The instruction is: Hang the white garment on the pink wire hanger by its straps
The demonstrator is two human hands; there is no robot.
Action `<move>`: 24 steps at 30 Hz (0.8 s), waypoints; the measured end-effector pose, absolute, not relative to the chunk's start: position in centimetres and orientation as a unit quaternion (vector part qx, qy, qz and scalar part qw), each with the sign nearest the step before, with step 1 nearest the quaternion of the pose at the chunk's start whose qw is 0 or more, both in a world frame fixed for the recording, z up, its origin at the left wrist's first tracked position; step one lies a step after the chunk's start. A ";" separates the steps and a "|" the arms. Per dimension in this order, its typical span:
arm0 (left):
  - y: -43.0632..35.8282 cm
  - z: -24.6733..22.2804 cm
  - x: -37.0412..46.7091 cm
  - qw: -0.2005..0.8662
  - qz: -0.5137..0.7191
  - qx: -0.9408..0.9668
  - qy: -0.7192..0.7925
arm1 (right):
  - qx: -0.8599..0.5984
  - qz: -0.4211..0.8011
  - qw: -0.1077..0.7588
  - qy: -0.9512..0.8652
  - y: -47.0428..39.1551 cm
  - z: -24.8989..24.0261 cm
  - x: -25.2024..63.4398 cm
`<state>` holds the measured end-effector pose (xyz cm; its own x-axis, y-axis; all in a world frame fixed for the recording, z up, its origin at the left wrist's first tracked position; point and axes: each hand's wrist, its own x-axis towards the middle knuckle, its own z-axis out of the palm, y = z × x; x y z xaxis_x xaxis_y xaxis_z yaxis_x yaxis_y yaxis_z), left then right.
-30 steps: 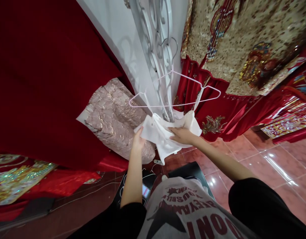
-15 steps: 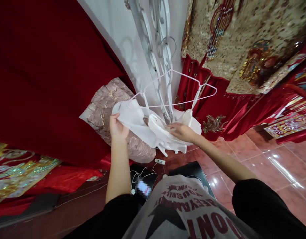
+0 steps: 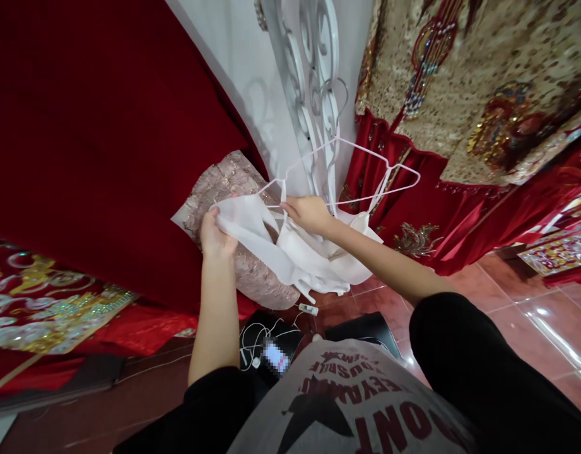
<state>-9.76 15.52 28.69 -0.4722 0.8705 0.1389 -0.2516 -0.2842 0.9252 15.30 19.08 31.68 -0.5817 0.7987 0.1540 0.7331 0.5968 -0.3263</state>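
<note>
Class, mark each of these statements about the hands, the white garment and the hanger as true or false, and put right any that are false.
1. The left hand grips an edge of the white garment. True.
2. The white garment lies flat on the floor. False: it hangs by its straps from the pink wire hanger.
3. The right hand is at the garment's top, by a strap. True.
4. The hanger hooks onto a wooden rail. False: it hooks onto white metal scrollwork.
5. The floor tiles are blue. False: they are reddish.

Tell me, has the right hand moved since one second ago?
Yes. The right hand went up and left across the white garment, toward the strap at the hanger.
</note>
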 end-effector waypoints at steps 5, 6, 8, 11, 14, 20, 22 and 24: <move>16.8 32.9 -10.3 0.426 0.719 0.288 0.468 | -0.426 0.090 0.129 -0.891 19.0 30.7 16.7; 17.1 33.7 -9.8 0.427 0.708 0.308 0.471 | -0.425 0.090 0.126 -0.892 18.9 30.8 16.9; 17.6 35.3 -8.4 0.409 0.688 0.367 0.475 | -0.432 0.091 0.116 -0.890 18.6 31.1 17.0; 17.1 37.2 -5.6 0.357 0.650 0.463 0.484 | -0.458 0.091 0.096 -0.879 18.4 31.4 17.1; 15.9 38.5 -2.9 0.309 0.595 0.534 0.515 | -0.474 0.088 0.090 -0.872 18.6 31.2 17.4; 16.1 38.6 2.5 0.272 0.468 0.702 0.462 | -0.451 0.104 0.097 -0.881 19.0 30.7 17.4; 17.0 37.9 3.6 0.267 0.496 0.700 0.439 | -0.452 0.114 0.087 -0.881 19.0 30.5 17.5; 18.0 37.0 3.8 0.249 0.523 0.687 0.439 | -0.439 0.120 0.112 -0.884 19.1 30.1 17.9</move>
<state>3.82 17.96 37.00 0.0676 0.8635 0.4998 0.3425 -0.4906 0.8013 17.89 19.09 30.09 -0.5900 0.8020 0.0930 0.7485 0.5865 -0.3095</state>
